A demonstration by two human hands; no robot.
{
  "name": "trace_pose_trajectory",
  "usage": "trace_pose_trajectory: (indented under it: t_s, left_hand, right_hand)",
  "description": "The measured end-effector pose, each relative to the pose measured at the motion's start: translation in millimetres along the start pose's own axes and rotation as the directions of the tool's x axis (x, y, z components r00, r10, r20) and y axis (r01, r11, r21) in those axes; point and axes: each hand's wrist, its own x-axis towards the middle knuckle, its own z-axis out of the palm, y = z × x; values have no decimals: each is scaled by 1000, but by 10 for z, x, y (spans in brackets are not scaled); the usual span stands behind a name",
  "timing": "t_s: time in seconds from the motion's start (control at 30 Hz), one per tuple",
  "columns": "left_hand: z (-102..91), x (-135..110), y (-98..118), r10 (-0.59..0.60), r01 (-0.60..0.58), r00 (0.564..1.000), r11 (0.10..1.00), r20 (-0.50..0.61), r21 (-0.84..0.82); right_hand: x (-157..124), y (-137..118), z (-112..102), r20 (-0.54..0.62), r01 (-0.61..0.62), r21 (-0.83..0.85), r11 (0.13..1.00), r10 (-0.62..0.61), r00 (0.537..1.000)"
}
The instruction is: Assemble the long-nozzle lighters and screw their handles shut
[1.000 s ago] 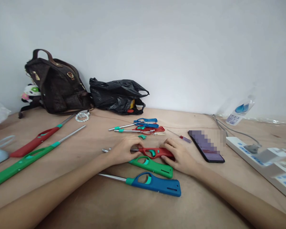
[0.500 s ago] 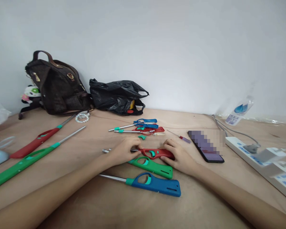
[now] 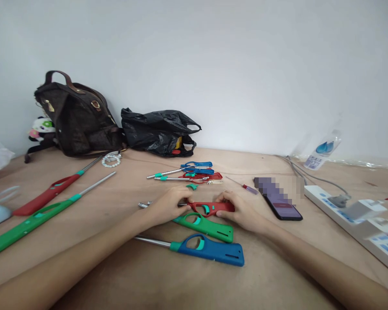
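Note:
A red stick lighter (image 3: 210,208) lies on the tan table (image 3: 168,280) between my two hands. My left hand (image 3: 168,204) is closed around its metal tube end, fingers curled. My right hand (image 3: 242,211) is closed on the rear of its red handle. Just in front of it lie a green lighter (image 3: 210,227) and a blue lighter (image 3: 210,249), both with teal triggers. A pile of opened blue and red lighter shells and tubes (image 3: 194,171) lies behind my hands.
A long red lighter (image 3: 48,193) and a long green lighter (image 3: 29,221) lie at left. A brown bag (image 3: 77,118) and a black plastic bag (image 3: 158,131) stand by the wall. A small screwdriver (image 3: 245,186), phone (image 3: 281,202), power strip (image 3: 352,219) and bottle (image 3: 321,153) are at right.
Both hands stay on the red lighter with only small finger shifts; my right hand has slid slightly along the handle. The view has tilted a little.

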Motion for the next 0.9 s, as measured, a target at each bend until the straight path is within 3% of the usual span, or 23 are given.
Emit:
trace_pose_trajectory:
  t_s: [0.13, 0.27, 0.57, 0.73, 0.9]
  left_hand:
    - [-21, 0, 4, -12, 11, 1000, 999, -5, -30]
    - [-26, -6, 64, -20, 17, 999, 998, -47, -53]
    - [-34, -11, 199, 64, -61, 996, 997, -59, 57]
    - [-50, -22, 184, 167, -132, 981, 950, -102, 282]
    - [-41, -35, 198, 265, -184, 952, 896, -155, 403]
  right_hand:
    - [-9, -36, -13, -11, -14, 43, 999, 14, 1000]
    - [-34, -48, 8, -95, -1, 13, 1000, 2, 995]
    - [-85, -160, 29, -258, 236, -233, 943, -294, 920]
    - [-90, -174, 26, -260, 260, -282, 923, -335, 906]
    - [-96, -130, 19, -152, 216, -363, 906, -286, 946]
